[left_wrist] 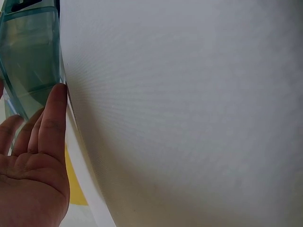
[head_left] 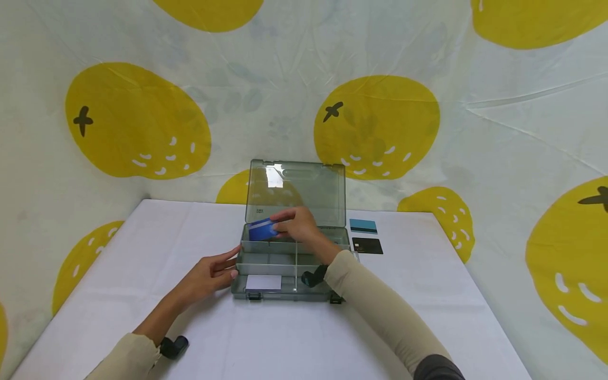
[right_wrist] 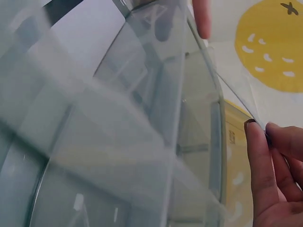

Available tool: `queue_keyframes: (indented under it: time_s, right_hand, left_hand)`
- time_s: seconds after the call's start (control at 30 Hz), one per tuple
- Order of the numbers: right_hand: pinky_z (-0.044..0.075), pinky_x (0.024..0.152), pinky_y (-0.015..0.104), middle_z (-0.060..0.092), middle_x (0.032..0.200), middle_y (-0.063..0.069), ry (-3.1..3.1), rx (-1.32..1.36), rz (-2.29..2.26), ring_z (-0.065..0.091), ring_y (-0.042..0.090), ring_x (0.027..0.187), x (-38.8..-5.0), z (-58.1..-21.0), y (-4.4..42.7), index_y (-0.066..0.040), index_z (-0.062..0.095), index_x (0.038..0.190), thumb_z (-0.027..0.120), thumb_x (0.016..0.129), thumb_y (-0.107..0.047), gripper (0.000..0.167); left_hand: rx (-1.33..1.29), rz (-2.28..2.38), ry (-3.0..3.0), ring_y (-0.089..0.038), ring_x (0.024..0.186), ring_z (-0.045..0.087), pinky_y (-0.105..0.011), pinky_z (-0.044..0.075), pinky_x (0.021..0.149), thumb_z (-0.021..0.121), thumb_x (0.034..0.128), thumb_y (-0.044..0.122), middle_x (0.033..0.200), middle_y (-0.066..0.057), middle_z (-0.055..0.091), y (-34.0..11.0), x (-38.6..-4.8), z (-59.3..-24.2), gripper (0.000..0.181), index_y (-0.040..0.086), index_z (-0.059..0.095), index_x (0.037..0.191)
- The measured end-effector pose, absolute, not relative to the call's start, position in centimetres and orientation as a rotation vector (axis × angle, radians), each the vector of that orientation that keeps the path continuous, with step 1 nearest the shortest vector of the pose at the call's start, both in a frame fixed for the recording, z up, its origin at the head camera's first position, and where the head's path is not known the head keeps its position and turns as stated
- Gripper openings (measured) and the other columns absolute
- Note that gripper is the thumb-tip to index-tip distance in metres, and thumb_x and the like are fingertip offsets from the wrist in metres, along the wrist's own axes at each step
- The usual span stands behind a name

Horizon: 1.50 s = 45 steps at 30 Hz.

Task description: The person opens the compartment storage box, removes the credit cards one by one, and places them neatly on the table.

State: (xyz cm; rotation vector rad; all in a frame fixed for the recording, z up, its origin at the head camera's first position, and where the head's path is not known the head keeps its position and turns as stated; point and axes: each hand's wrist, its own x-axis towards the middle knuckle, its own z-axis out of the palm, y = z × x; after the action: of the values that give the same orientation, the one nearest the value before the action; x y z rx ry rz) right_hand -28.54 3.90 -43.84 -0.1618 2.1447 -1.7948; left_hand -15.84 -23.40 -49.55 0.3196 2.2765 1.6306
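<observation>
Nearest lay the bare white surface of the table [head_left: 223, 343]. On it stood a smoky, see-through box [head_left: 304, 297], its two dark latches [head_left: 254, 296] along the near side. The near-left compartment held a white card [head_left: 264, 282], lying flat.

The left hand [head_left: 207, 272] was at the box's left side, fingers extended and touching the outer wall; it grasped nothing, and seemed to steady the box. Clear dividers [head_left: 268, 265] ran across the interior, with another running from near to far.

Beyond them, the right hand [head_left: 300, 226] pinched a blue card [head_left: 260, 230] by its right end, between thumb and fingers. The card was tilted, held over the far-left part of the box; the right wrist view showed it edge-on in the grip.

To the right of the box lay a black card [head_left: 367, 246] and, farther, a light-blue card [head_left: 363, 224], apart from each other. The lid [head_left: 313, 184] stood raised at the far side, before the fruit-printed sheet [head_left: 268, 105].

Judgement: step in hand was handling the blue card at the far-left compartment; whether going in or coming out could not be told. The next move called for a firm pinch and clearance from the divider.
</observation>
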Motion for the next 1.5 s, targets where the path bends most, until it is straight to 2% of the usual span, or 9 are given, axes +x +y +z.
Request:
queue_keyframes:
  time_s: [0.17, 0.3, 0.43, 0.8, 1.03, 1.3, 1.5]
  right_hand:
    - [0.066, 0.093, 0.047, 0.077, 0.122, 0.018, 2.117, -0.168, -1.828, 0.078, 0.019, 0.086, -28.5, -43.3, 5.6, -0.001, 0.080, 0.116, 0.078, 0.092, 0.006, 0.026]
    - [0.063, 0.099, 0.052, 0.076, 0.125, 0.017, 2.135, -0.167, -1.827, 0.077, 0.018, 0.088, -28.4, -43.0, 7.3, -0.004, 0.081, 0.117, 0.077, 0.094, 0.002, 0.024]
    - [0.062, 0.101, 0.053, 0.074, 0.129, 0.017, 2.142, -0.176, -1.838, 0.077, 0.019, 0.092, -28.5, -43.0, 9.3, -0.004, 0.080, 0.120, 0.076, 0.096, 0.001, 0.025]
    - [0.065, 0.094, 0.044, 0.074, 0.133, 0.017, 2.237, -0.133, -1.821, 0.079, 0.014, 0.093, -28.0, -42.9, 15.8, -0.003, 0.077, 0.128, 0.074, 0.099, -0.003, 0.029]
    - [0.062, 0.100, 0.050, 0.072, 0.136, 0.018, 2.279, -0.092, -1.825, 0.079, 0.013, 0.091, -27.6, -43.7, 19.8, -0.002, 0.074, 0.132, 0.076, 0.098, -0.007, 0.034]
    - [0.063, 0.098, 0.035, 0.069, 0.139, 0.014, 2.280, 0.027, -1.854, 0.076, 0.015, 0.101, -26.8, -44.3, 24.1, -0.003, 0.068, 0.140, 0.073, 0.101, -0.011, 0.040]
    - [0.063, 0.094, 0.025, 0.072, 0.130, 0.000, 2.244, 0.127, -1.894, 0.073, 0.012, 0.100, -26.0, -44.8, 26.8, -0.004, 0.065, 0.144, 0.075, 0.100, -0.014, 0.046]
  left_hand:
    - [0.324, 1.618, 2.297, -0.045, 0.148, 0.050, -0.038, 0.057, 0.108, 0.069, 0.1054, 0.021, 0.170, -0.023, 0.034, -23.4, -15.8, -49.5, 0.074, 0.017, 0.031, 0.169]
    - [0.340, 1.620, 2.304, -0.046, 0.148, 0.049, -0.038, 0.057, 0.109, 0.069, 0.1053, 0.019, 0.171, -0.023, 0.033, -23.5, -15.8, -49.6, 0.073, 0.015, 0.032, 0.168]
    - [0.351, 1.623, 2.309, -0.047, 0.148, 0.049, -0.037, 0.057, 0.109, 0.069, 0.1052, 0.019, 0.171, -0.023, 0.033, -23.5, -15.8, -49.7, 0.073, 0.015, 0.032, 0.168]
    - [0.363, 1.634, 2.298, -0.046, 0.147, 0.051, -0.036, 0.058, 0.107, 0.069, 0.1051, 0.016, 0.170, -0.026, 0.034, -23.5, -15.7, -49.7, 0.073, 0.014, 0.032, 0.168]
    - [0.373, 1.654, 2.280, -0.047, 0.148, 0.049, -0.035, 0.058, 0.107, 0.068, 0.1054, 0.016, 0.170, -0.025, 0.033, -23.5, -15.8, -49.8, 0.073, 0.012, 0.031, 0.168]
    - [0.380, 1.674, 2.267, -0.047, 0.147, 0.050, -0.031, 0.058, 0.106, 0.069, 0.1049, 0.015, 0.169, -0.028, 0.034, -23.6, -15.8, -49.9, 0.073, 0.011, 0.031, 0.168]
    - [0.372, 1.677, 2.257, -0.047, 0.148, 0.049, -0.032, 0.058, 0.106, 0.069, 0.1046, 0.015, 0.168, -0.028, 0.034, -23.6, -15.8, -49.9, 0.074, 0.011, 0.031, 0.168]
